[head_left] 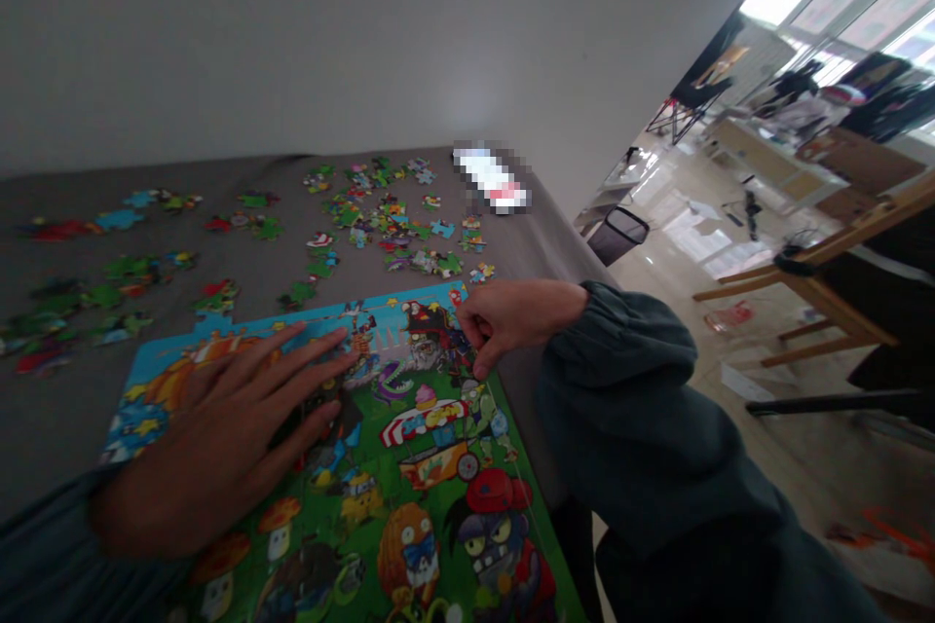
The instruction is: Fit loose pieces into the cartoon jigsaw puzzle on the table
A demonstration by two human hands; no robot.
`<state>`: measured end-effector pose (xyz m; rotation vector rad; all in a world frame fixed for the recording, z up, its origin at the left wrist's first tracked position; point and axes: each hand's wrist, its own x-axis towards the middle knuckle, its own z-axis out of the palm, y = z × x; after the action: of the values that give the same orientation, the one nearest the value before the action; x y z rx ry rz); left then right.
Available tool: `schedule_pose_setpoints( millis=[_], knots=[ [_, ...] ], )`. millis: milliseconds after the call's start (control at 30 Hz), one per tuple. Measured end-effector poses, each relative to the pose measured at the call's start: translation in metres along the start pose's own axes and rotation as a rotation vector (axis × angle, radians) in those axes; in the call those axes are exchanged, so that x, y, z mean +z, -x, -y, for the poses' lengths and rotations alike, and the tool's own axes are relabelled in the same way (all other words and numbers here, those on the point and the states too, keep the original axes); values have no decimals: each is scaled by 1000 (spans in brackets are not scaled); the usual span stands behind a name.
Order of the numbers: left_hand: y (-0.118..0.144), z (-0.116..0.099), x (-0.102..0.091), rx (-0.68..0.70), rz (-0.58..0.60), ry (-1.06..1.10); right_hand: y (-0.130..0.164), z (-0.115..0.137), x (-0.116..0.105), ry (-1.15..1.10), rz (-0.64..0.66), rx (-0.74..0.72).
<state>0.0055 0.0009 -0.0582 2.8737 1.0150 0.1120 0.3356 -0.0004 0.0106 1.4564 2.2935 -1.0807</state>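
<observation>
Head view: left hand (219, 433) lies flat and released on the glossy cardboard puzzle (409, 467); right hand (504, 319) pinches its edge.

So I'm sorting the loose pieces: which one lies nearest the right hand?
The multicoloured loose piece just above the right hand, beside the puzzle's top right corner; the others lie farther up the table.

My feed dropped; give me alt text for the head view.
Left hand lies flat on a colourful cartoon jigsaw puzzle on a grey table; right hand pinches at its upper right edge. Loose pieces lie scattered beyond.
</observation>
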Motion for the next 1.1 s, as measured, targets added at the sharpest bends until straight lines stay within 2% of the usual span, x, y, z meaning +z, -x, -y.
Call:
schedule_pose_setpoints(
  millis=[200,267,333,467,533,600,733,867,1100],
  knots=[
    [0,1,1,-1,2,-3,7,-4,-4,-68,-18,-21],
    [0,0,1,-4,2,-10,13,-11,-10,-122,-76,-64],
    [0,-1,0,-6,-7,-8,18,-21,-17,-173,-249,-97],
    [-1,-4,-3,-9,-9,21,11,-42,-26,-104,-763,-2],
    [-2,-4,-4,-9,-14,31,2,-49,-25,-23,-880,43],
    [-2,-4,-4,-11,-14,38,-8,-51,-22,58,-886,30],
    [-2,-3,-4,-23,-23,54,-21,-50,-11,206,-764,63],
    [-1,-5,-3,-29,-31,59,-25,-49,-6,216,-697,146],
    [-2,-8,-7,-31,-13,64,-22,-49,-9,195,-662,108]
  ],
)
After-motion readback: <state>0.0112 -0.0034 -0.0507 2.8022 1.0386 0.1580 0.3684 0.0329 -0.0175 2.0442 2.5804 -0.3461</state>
